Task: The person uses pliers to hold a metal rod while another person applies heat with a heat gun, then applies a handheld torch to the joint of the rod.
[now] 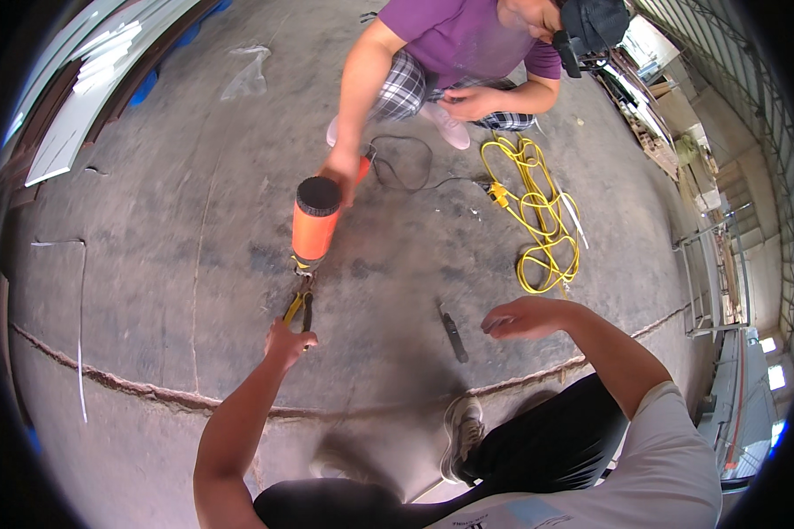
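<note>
My left hand [288, 346] is closed around the yellow-and-black handles of a pair of pliers [296, 309]. The pliers point away from me, their jaws close under the nozzle of an orange heat gun [314, 231] with a black round cap. Whatever the jaws grip is too small to make out. A co-worker's hand [344, 172] holds the heat gun nozzle-down. My right hand [525, 317] hovers over the floor, fingers loosely bent and apart, with nothing visible in it. Left of it, a slim black-handled tool [453, 335] lies on the concrete.
A co-worker in a purple shirt [459, 40] squats opposite me. A coiled yellow extension cord [538, 212] and a dark cable [406, 187] lie on the floor. A rough crack [150, 391] crosses the concrete before my shoe [464, 432]. White panels [71, 132] are stacked far left.
</note>
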The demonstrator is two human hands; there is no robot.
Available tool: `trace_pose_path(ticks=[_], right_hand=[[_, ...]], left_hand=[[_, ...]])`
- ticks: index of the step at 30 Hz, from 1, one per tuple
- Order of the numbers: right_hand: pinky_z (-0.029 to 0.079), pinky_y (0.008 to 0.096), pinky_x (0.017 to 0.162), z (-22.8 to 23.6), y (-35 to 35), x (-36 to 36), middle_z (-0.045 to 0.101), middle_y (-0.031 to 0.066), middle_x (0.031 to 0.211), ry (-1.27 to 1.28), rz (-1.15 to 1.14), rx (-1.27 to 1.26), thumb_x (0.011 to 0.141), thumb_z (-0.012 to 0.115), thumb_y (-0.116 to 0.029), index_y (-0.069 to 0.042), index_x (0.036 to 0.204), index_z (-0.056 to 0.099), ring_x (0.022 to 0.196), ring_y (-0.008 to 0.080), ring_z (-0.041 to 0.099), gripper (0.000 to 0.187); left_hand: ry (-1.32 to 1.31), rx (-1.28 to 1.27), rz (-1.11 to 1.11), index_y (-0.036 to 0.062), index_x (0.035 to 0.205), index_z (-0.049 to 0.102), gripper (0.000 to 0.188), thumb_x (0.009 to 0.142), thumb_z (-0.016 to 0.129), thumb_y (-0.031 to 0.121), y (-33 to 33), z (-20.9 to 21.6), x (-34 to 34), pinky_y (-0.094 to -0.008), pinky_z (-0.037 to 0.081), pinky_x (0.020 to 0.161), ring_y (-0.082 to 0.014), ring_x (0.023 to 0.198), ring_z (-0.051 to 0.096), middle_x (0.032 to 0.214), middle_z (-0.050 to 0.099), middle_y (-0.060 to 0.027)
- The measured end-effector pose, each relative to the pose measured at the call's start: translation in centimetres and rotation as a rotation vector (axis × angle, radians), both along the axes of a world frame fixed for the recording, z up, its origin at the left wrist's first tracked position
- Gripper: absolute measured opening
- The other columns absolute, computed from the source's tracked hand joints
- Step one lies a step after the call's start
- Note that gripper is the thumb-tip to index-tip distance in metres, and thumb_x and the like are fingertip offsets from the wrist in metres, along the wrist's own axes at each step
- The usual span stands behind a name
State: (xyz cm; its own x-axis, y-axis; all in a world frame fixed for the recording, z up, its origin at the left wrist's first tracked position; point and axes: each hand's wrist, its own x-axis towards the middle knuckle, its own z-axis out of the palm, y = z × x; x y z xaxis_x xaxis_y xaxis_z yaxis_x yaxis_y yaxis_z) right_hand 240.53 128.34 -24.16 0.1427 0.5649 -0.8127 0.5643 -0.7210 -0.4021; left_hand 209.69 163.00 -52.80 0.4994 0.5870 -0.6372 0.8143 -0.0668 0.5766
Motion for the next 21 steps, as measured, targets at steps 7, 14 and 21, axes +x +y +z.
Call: trace_pose_path(ticks=[7,14,21], right_hand=[[0.052,0.039,0.098,-0.7,-0.5,0.0,0.071,0.0113,0.123,0.013,-0.077,-0.063,0.101,0.059,-0.041,-0.013,0.134,0.066,0.11,0.0258,0.068,0.044],[0.052,0.034,0.094,0.4,0.2,-0.8,0.074,0.0055,0.115,-0.001,-0.164,0.01,0.098,0.069,-0.03,-0.01,0.127,0.07,0.105,0.0172,0.067,0.035],[0.052,0.0338,0.094,-0.3,-0.1,-0.6,0.074,0.0051,0.116,0.073,-0.232,0.021,0.097,0.069,-0.029,-0.009,0.127,0.07,0.105,0.0169,0.067,0.035]], left_hand=[[0.029,0.011,-0.028,-0.0051,0.132,0.057,0.094,0.058,0.088,0.043,0.0,1.6,0.1,-0.0467,0.053,0.097,-0.0374,0.121,0.064,0.128,0.065,-0.0255],[0.067,0.022,-0.046,-0.0048,0.136,0.054,0.099,0.057,0.087,0.047,-0.3,2.4,0.2,-0.0477,0.051,0.102,-0.039,0.131,0.058,0.137,0.062,-0.0234],[0.076,-0.019,-0.062,-0.0045,0.139,0.051,0.102,0.058,0.086,0.047,-0.4,2.8,0.3,-0.0471,0.051,0.102,-0.0386,0.13,0.058,0.135,0.062,-0.0237]])
